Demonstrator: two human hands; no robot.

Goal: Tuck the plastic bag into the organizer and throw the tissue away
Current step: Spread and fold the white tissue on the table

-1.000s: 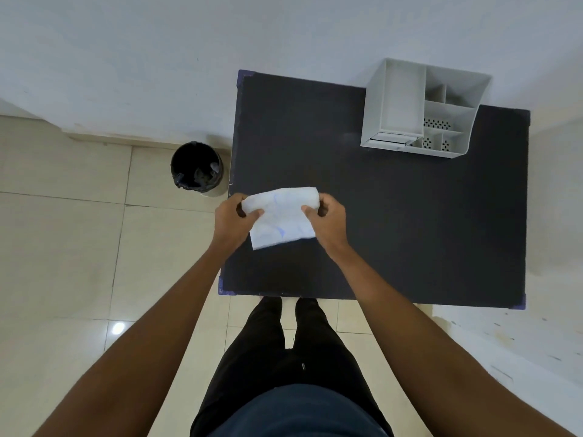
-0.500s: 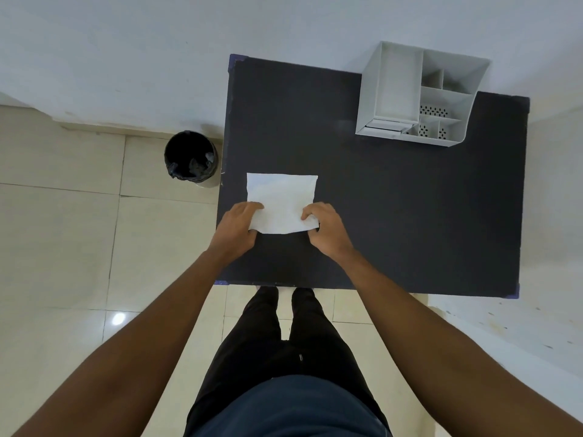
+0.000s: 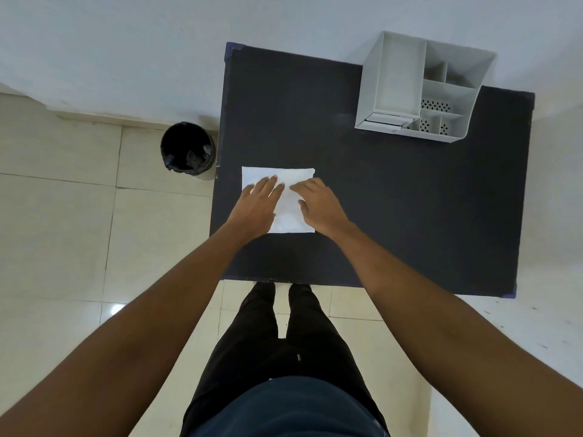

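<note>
A white folded plastic bag (image 3: 291, 176) lies flat on the black table (image 3: 394, 200), near its left side. My left hand (image 3: 257, 206) rests palm down on the bag's left half, fingers spread. My right hand (image 3: 318, 205) presses flat on the bag's right half. Neither hand grips anything. The white organizer (image 3: 419, 89) with several compartments stands at the table's far right. No tissue can be made out apart from the white sheet.
A black bin with a black liner (image 3: 187, 151) stands on the tiled floor just left of the table's far left corner. A white wall runs behind the table. My legs are at the table's near edge.
The white bag was held up between both hands, then laid flat on the table. Both hands have since let go of its near edge and slid forward onto it, palms down.
</note>
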